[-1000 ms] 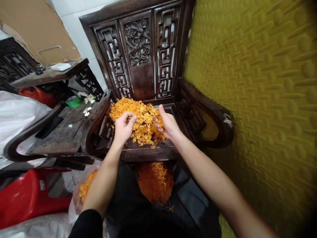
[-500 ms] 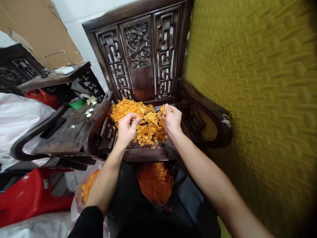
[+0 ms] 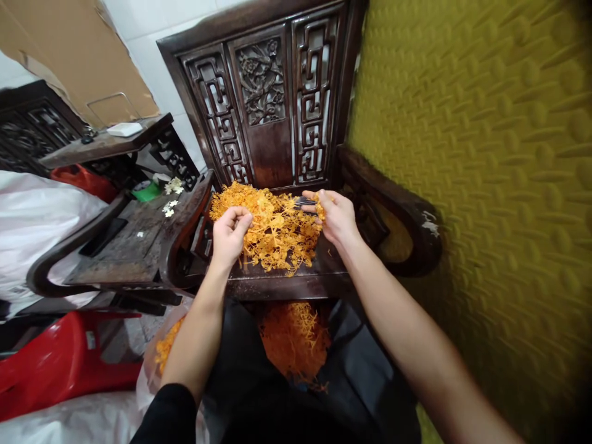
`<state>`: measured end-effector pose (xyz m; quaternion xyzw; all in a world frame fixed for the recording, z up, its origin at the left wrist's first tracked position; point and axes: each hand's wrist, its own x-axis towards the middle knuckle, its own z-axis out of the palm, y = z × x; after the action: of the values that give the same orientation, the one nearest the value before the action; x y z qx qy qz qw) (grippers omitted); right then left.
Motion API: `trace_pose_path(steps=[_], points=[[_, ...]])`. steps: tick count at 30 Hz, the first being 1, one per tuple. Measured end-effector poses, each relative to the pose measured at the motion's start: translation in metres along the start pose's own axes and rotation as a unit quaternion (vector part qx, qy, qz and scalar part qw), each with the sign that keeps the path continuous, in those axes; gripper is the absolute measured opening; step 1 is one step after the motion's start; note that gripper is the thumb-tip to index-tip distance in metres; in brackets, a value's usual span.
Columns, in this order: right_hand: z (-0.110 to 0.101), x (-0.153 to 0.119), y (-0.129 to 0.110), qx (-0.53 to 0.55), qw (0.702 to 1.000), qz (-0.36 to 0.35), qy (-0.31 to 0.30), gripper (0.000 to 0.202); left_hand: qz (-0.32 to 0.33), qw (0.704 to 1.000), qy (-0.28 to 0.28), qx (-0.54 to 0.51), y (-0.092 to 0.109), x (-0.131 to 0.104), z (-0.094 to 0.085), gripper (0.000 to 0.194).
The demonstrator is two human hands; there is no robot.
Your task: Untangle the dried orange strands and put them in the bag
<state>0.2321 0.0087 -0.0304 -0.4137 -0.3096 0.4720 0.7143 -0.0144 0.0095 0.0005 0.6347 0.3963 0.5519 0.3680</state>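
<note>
Bumpy yellow-green wall (image 3: pixel 485 117) close on my R, dark carved wooden chair (image 3: pixel 271 148) facing me, w/ the pile of orange sprigs (image 3: pixel 282 237) on its seat (image 3: pixel 332 264), mostly L to centre. Sprigs look v. light & thin-stemmed, prob. a bit springy; can't tell if dried or plastic. Not slippery, I'd guess, but the fine tips look easy to snap & snag on each other, so a hard yank would likely drag neighbours along. Best hold imo: thumb-&-finger pinch on a thicker stem near a fork, not the frilly ends. My left hand (image 3: pixel 230 235) is at the pile's front-L side, knuckles up, thumb & index tips pressed together; can't tell if a stem's caught btwn them. My right hand (image 3: pixel 338 216) is at the pile's R edge, thumb up, palm facing in, fingers only part curled, loosely gripping a few orange bits (image 3: pixel 319 208). Dark shiny thing (image 3: pixel 303 201) by those fingertips, too hidden to ID. L forearm (image 3: pixel 201 330) comes up steeply from a black sleeve (image 3: pixel 169 413); R forearm (image 3: pixel 407 314), bare, slants in long from the lower R.
</note>
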Motion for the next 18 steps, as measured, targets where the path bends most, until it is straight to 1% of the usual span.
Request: trace_pose_path(steps=[3,6,8,12,15,16,17,18], points=[[0.003,-0.005,-0.003,0.025,0.998,0.042,-0.027,0.046,-0.006,1.000,-0.013,-0.001,0.000,-0.001,0.000,0.029],[0.000,-0.005,-0.008,0.066,0.994,0.065,-0.054,0.050,-0.004,1.000,-0.023,-0.001,0.000,-0.002,-0.002,0.027],[0.000,-0.006,-0.009,0.065,0.991,0.079,-0.083,0.053,-0.004,0.999,-0.033,-0.001,-0.001,-0.002,-0.002,0.025],[0.008,-0.014,-0.008,-0.032,0.986,0.102,-0.125,0.058,-0.002,0.999,-0.051,0.015,-0.002,-0.003,0.000,0.026],[0.016,-0.015,-0.002,-0.100,0.980,0.083,-0.153,0.054,-0.004,0.997,-0.064,0.032,0.000,-0.005,0.003,0.025],[0.017,-0.012,-0.001,-0.109,0.981,0.065,-0.145,0.052,-0.002,0.997,-0.072,0.041,0.001,-0.005,0.004,0.024],[0.016,-0.007,0.000,-0.106,0.987,0.043,-0.116,0.051,0.002,0.995,-0.083,0.051,0.003,-0.006,0.004,0.024],[0.014,-0.001,0.000,-0.091,0.993,0.019,-0.068,0.052,0.008,0.993,-0.097,0.060,0.005,-0.007,0.004,0.023]])
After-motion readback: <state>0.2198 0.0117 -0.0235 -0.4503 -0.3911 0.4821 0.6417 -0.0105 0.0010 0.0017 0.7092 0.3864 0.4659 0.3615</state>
